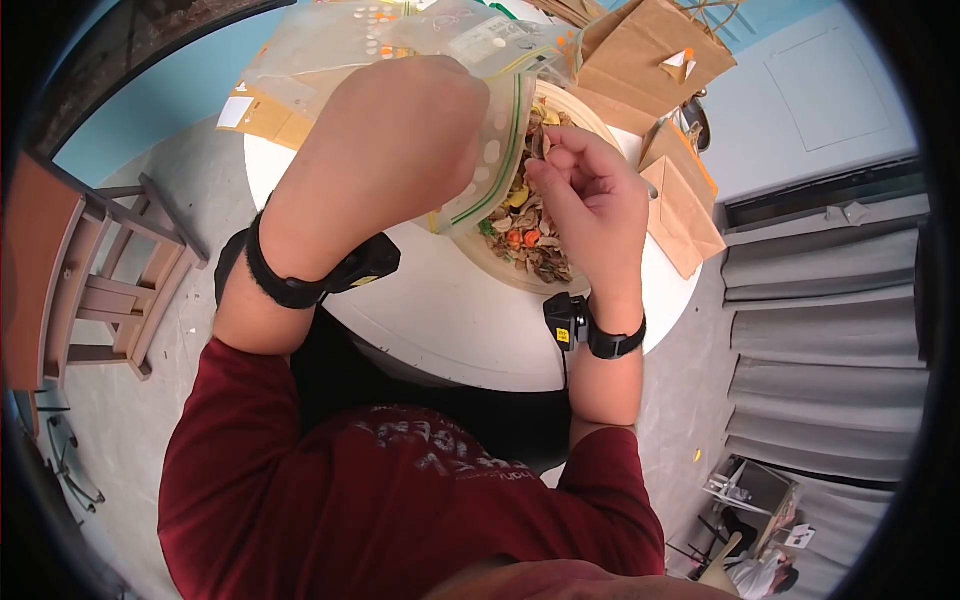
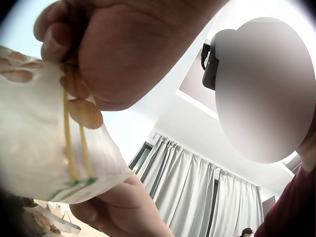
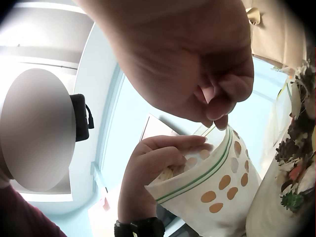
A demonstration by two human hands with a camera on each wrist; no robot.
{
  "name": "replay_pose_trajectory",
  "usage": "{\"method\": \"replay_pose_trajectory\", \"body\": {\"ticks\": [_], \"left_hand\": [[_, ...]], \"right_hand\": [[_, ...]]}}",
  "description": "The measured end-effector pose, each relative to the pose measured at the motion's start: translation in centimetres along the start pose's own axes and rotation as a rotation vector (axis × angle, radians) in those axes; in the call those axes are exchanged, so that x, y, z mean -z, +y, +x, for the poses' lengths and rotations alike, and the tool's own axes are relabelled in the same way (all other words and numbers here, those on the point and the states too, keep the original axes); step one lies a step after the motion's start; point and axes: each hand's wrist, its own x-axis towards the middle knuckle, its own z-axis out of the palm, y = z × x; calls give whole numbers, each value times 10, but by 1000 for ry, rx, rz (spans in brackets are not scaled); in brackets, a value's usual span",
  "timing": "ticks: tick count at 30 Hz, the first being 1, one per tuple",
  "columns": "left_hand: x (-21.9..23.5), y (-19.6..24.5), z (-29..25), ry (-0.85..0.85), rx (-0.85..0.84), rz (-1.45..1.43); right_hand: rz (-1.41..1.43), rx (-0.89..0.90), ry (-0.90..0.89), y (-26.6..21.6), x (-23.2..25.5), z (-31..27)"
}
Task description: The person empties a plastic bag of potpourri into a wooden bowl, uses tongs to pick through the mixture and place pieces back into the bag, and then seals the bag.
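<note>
Table (image 1: pixel 440 330): round and white, seen from above in the head view; the person in a red shirt (image 1: pixel 400 500) stands at its near edge.
Paper bags (image 1: pixel 650 60): brown, several, lying along the table's far and right edges; one with a small white and orange tag.
Chair (image 1: pixel 110 290): wooden, on the floor well off the table's left edge.
Bowl (image 1: pixel 590 110): wide and pale, on the right half of the table, filled with dried mixed pieces, brown, orange, yellow and green (image 1: pixel 525 235).
Plastic bag (image 1: pixel 495 150): a clear zip bag with a green stripe at its mouth and orange dots, held up in the air above the bowl's left rim; in the right wrist view (image 3: pixel 212 182) its open mouth points up toward the right hand.
Spare plastic bags (image 1: pixel 340 50): clear, lying flat near the table's far edge, behind the held one.
Left hand (image 1: pixel 400 140): fingers curled round the plastic bag's side near the mouth, gripping it; the left wrist view (image 2: pixel 123 49) shows the thumb and fingers pinching the bag's edge.
Right hand (image 1: pixel 590 200): over the bowl, just beside the bag's mouth, fingertips drawn together in a pinch (image 3: pixel 217 108) on a small dried piece (image 1: pixel 543 145) right at the opening.
Wrist cameras (image 1: pixel 570 325): black bands on both wrists.
</note>
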Motion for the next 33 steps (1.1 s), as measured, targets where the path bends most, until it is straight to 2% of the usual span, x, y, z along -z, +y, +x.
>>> {"method": "replay_pose_trajectory", "body": {"ticks": [1, 4, 5, 10, 13, 16, 19, 22, 28, 33], "left_hand": [[1, 0, 1, -7, 3, -1], [3, -1, 2, -31, -5, 0], [4, -1, 2, -39, -10, 1], [9, -19, 0, 144, 20, 26], [21, -26, 0, 222, 12, -3], [27, -25, 2, 233, 17, -46], [26, -24, 1, 236, -6, -54], [24, -21, 1, 239, -14, -53], [24, -18, 2, 224, -23, -47], [11, -20, -2, 134, 23, -29]], "right_hand": [[37, -22, 22, -1, -1, -1], [-174, 112, -83, 2, 0, 0], [-199, 109, -57, 1, 1, 1], [-267, 93, 10, 5, 11, 6], [-515, 130, -240, 10, 15, 8], [-602, 113, -373, 17, 9, 9], [-656, 69, -415, 19, 8, 8], [-748, 111, -448, 21, 6, 7], [-777, 68, -457, 22, 3, 8], [-674, 121, -304, 24, 7, 8]]}}
